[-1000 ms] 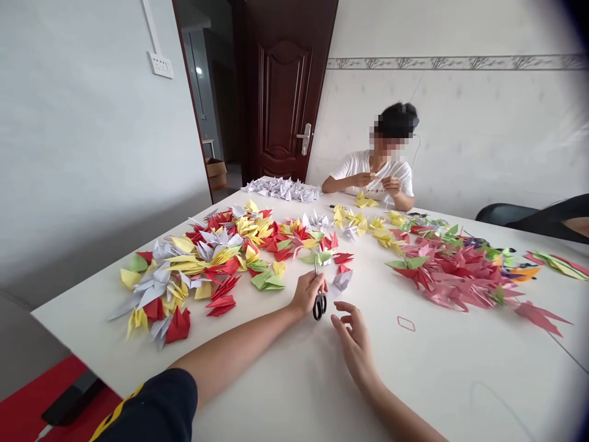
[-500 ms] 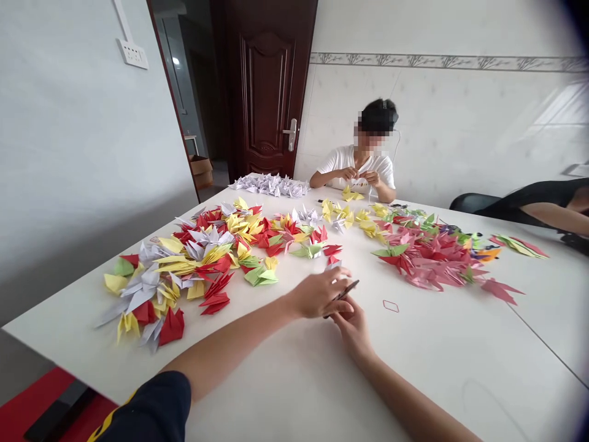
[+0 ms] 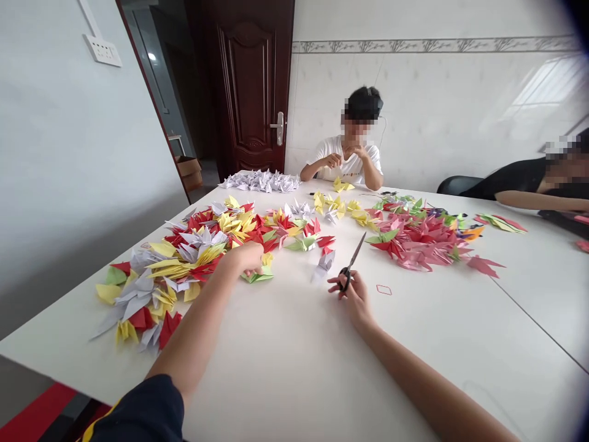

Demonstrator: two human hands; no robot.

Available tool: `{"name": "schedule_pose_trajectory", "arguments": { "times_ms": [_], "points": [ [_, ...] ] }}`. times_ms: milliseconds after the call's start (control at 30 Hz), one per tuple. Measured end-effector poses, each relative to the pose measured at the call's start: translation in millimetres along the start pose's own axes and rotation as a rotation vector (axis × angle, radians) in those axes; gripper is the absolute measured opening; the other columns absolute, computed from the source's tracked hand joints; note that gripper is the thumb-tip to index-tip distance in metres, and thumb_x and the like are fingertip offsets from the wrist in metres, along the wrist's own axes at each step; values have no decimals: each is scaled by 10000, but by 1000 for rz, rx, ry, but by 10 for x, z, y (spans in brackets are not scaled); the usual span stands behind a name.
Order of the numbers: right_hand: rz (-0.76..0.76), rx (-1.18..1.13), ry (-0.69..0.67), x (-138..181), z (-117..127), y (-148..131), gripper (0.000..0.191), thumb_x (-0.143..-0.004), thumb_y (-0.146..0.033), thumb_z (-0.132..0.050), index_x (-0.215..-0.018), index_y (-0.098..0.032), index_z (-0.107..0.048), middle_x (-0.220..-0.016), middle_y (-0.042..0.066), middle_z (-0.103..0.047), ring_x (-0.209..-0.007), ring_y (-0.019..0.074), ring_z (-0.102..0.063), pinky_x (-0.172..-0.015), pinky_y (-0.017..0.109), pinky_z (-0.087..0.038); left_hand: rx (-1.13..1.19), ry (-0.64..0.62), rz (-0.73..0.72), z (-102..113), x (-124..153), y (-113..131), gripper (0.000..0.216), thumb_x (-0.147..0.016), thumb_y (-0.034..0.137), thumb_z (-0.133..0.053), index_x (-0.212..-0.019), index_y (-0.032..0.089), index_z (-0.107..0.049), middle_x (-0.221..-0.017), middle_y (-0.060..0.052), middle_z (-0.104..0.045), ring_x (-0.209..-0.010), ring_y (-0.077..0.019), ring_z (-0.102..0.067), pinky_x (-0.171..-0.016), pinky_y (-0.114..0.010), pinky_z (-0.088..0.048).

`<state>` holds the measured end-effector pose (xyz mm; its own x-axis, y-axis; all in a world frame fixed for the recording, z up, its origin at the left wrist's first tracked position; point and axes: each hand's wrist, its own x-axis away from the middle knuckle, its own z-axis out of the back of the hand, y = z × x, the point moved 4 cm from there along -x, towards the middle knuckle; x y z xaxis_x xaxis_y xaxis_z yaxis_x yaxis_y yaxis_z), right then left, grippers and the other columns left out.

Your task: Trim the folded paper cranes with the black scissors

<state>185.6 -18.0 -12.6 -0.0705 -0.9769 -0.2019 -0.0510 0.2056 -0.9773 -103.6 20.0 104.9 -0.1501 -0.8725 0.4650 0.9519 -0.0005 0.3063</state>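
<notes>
Facing, left of the left grip (image 3: 249,258) and beyond it, a mixed pile (image 3: 184,265) of red, yellow, white and green folded papers on the white table (image 3: 276,374). Holding the left grip low at that pile's right edge, with fingers bent downward and bunched close; being unable to tell, through the blur, about any paper pinched inside. Having the green folded paper (image 3: 261,277) right at those fingertips, with its long axis running roughly left to right and with the left grip clearly nearer than the right; being unable to tell touching from a slight gap. Having a small yellow folded paper (image 3: 267,259) just right of the same fingertips. Showing, between both grips but nearer the right one, a white folded paper (image 3: 326,262). Holding the scissors (image 3: 355,253) in the right grip (image 3: 356,296), with fingers curled around the black handle loops, and pointing the closed-looking blades away and slightly rightward. Having a pink and red pile (image 3: 411,238) beyond and to the right of the right grip.
</notes>
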Motion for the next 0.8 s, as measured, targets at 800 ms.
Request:
{"name": "schedule_pose_trajectory", "arguments": {
  "times_ms": [800],
  "points": [
    [-91,77,260,56,-233,109,264,-833,-474,-574,-960,-252,-510,-1135,82,-736,-1108,262,-661,-934,392,-453,46,535,-509,-1163,-535,629,290,-923,471,-553,-807,205,-546,-762,-3,-623,-691,-177,-580,-583,-273,-301]
  ]
}}
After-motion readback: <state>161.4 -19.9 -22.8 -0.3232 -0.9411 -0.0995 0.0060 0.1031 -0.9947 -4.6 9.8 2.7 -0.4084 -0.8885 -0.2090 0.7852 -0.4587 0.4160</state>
